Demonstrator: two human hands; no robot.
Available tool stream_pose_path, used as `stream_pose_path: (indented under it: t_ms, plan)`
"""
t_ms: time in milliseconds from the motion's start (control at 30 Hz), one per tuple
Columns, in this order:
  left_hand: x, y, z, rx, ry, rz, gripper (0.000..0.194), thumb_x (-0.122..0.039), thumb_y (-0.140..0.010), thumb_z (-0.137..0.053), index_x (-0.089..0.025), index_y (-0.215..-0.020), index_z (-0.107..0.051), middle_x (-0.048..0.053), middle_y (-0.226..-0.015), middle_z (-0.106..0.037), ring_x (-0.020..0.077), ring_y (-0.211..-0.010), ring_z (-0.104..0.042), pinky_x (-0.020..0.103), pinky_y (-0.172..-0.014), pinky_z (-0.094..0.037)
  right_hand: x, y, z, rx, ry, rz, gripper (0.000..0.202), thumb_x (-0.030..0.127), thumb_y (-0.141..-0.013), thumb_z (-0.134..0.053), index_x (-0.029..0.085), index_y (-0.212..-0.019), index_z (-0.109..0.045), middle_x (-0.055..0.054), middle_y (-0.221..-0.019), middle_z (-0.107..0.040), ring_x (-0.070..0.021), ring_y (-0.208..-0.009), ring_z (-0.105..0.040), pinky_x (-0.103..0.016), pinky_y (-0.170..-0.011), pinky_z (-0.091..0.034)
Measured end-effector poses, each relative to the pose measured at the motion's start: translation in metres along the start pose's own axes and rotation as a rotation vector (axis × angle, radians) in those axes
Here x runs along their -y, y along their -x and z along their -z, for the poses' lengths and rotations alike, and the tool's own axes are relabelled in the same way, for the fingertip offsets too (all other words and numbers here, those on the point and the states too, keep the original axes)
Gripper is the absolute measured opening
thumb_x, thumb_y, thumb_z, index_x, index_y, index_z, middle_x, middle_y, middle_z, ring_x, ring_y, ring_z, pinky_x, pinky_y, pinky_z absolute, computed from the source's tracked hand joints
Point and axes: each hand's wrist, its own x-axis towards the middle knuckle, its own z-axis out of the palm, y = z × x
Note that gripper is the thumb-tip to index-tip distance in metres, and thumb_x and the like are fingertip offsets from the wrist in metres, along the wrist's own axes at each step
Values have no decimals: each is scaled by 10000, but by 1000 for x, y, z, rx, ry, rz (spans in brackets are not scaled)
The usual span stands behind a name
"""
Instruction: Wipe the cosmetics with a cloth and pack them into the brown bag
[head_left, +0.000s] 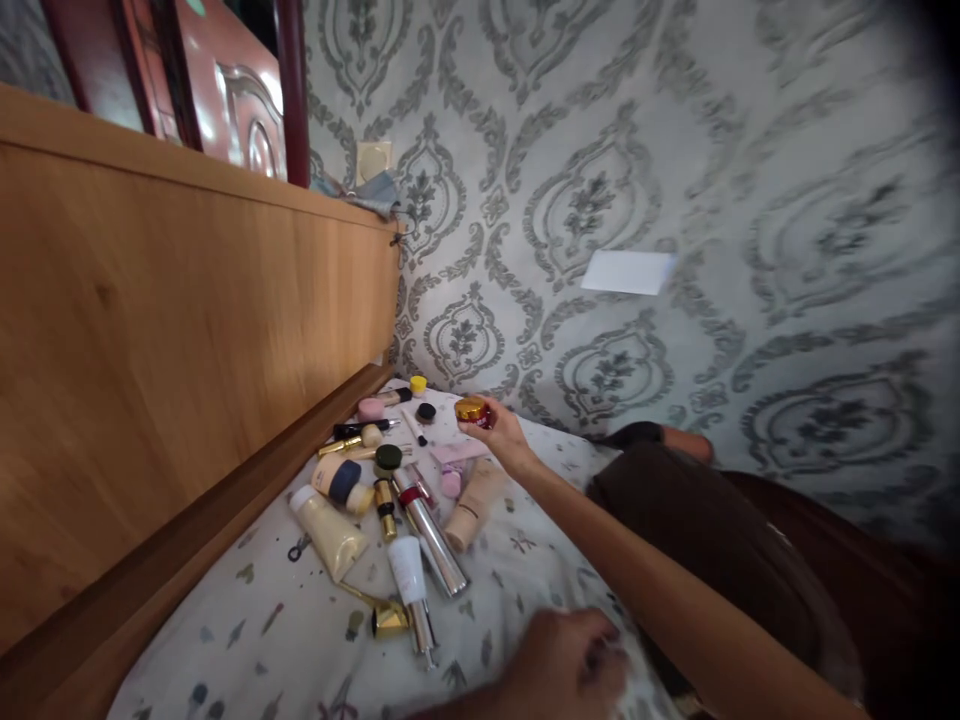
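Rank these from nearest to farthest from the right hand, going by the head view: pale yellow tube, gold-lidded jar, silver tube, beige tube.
1. Gold-lidded jar: held in the right hand.
2. Beige tube: below that hand in the picture.
3. Silver tube: left of the beige tube.
4. Pale yellow tube: leftmost of the four.

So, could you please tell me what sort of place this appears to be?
Probably a bedroom: cosmetics lie on a printed sheet, apparently on a bed, with a tall wooden board alongside and patterned wallpaper behind.
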Motion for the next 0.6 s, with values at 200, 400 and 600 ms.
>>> stream_pose_path:
  t_ms: [200, 400, 600]
  plan:
    - [-5, -10, 26, -388, 481, 101, 315, -499, -781, -564, -206, -758, -454, -71, -640, -409, 78, -465, -445, 203, -430, -370, 27, 81, 35, -23, -232, 105, 598, 395, -627, -820, 215, -1124, -541, -60, -1076, -660, -222, -985, -635, -387, -919, -511]
    - [3, -16, 41, -501, 444, 137, 286, -474, -828, -548, -199, -901, -521, -56, -669, -500, 96, -536, -485, 197, -499, -415, 22, 141, 53, -68, -242, 22, 568, 390, -625, -812, 224, -1084, -522, -50, -1037, -648, -216, -941, -641, -375, -884, -525]
    - [1, -6, 29, -282, 282, 135, 115, -299, -808, -564, -185, -812, -573, -71, -555, -476, 105, -436, -468, 212, -453, -377, -2, 148, 54, 6, -186, -204, 514, 365, -558, -791, 228, -961, -504, -16, -905, -664, -235, -887, -656, -379, -832, -526]
